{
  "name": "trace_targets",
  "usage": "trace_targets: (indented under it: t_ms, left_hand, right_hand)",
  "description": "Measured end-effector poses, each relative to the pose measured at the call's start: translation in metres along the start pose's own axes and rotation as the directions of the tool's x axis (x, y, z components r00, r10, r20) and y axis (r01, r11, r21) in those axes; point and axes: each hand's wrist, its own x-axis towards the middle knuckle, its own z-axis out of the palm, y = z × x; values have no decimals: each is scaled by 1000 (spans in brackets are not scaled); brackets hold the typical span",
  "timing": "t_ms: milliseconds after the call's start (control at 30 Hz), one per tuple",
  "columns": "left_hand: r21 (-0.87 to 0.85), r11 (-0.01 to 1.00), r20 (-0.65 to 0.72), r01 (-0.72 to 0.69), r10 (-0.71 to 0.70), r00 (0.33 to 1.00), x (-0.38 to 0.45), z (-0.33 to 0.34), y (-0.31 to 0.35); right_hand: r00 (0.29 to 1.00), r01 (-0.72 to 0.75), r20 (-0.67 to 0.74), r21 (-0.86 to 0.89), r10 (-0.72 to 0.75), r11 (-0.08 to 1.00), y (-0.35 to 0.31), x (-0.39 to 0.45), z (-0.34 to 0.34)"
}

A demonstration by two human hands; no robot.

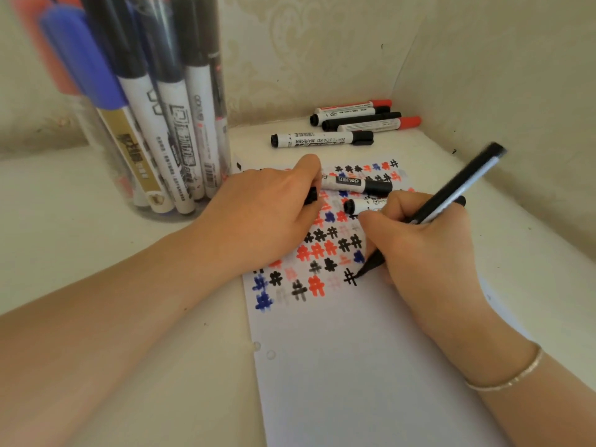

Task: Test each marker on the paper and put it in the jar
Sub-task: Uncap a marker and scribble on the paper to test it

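Observation:
My right hand (429, 250) grips a black marker (458, 191), its tip touching the white paper (354, 366) beside a fresh black hash mark. My left hand (267, 211) rests on the paper's upper left and holds a small black cap (312, 196) under its fingers. The paper carries several red, black and blue hash marks. A clear jar (154, 124) at the left holds several markers upright. Two black-capped markers (361, 184) lie on the paper between my hands.
Several loose markers (322, 139) with black and red caps lie on the white table beyond the paper, near the patterned wall (322, 43). A wall corner closes in on the right. A thin bracelet (512, 377) circles my right wrist.

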Motion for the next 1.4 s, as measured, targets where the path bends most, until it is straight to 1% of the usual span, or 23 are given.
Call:
trace_targets:
  t_ms: [67,167,233,300,333,367,433,533,600,800,867,933,1000,1033,1100,1167,1233,1267,1300,1367,1400]
  left_hand:
    - [-40,999,-8,4,-4,1000,-1,-1,2]
    - [-130,991,14,20,-18,1000,-2,-4,5]
    - [-250,968,39,20,-10,999,-2,-5,5]
    - [-360,933,43,11,4,999,-1,-5,3]
    - [-387,922,41,-1,18,999,-1,-5,3]
    - [-397,918,42,-14,34,999,-1,-5,2]
    - [-393,919,60,-31,60,996,-1,-5,3]
    - [-388,922,93,-23,64,994,-1,-6,4]
    - [-390,921,98,-18,61,993,0,-6,3]
    - [-341,938,88,-69,105,991,0,-3,0]
    - [-340,935,62,-104,132,989,0,-2,0]
    - [-322,934,38,-157,179,983,-1,-1,1]
    - [-286,934,17,-213,227,974,-3,-1,1]
    - [-281,933,10,-225,237,971,-3,-2,1]
    - [-317,921,-4,-225,236,972,-3,-4,2]
    - [-396,898,-1,-192,209,978,-2,-6,2]
    - [-470,874,26,-124,154,988,-1,-8,4]
    - [-501,860,45,-92,131,990,-2,-9,5]
    - [-532,844,62,-63,113,992,-3,-10,6]
    - [-583,813,87,-15,81,993,-4,-12,7]
    - [-602,799,94,3,67,993,-4,-13,8]
  right_hand:
    - [999,-44,-14,201,48,979,1,5,-4]
    - [999,-45,5,422,47,905,-1,11,-6]
    - [998,-59,50,550,37,833,-2,14,-8]
    - [991,-133,97,669,91,732,-3,15,-11]
    - [987,-159,100,712,125,684,-3,16,-12]
    - [984,-168,88,732,153,660,-3,16,-13]
    - [985,-153,49,709,168,688,-3,16,-13]
    - [990,-121,25,654,138,747,-3,15,-11]
    - [992,-111,27,640,122,761,-4,15,-10]
    - [995,-103,57,590,86,801,-2,14,-10]
    - [995,-96,62,554,74,827,-1,14,-9]
    - [996,-77,71,482,49,873,1,13,-9]
    - [995,-61,102,399,22,915,2,12,-8]
    - [992,-65,127,385,17,921,2,12,-8]
    - [981,-97,193,441,12,892,0,12,-10]
    - [958,-180,287,576,9,798,-1,13,-13]
    - [935,-267,355,650,26,712,-2,15,-16]
    - [939,-272,342,657,44,703,-2,16,-17]
    - [955,-248,289,653,68,716,-1,16,-16]
    - [989,-146,95,596,111,790,2,17,-15]
    - [994,-88,-5,530,106,844,3,17,-14]
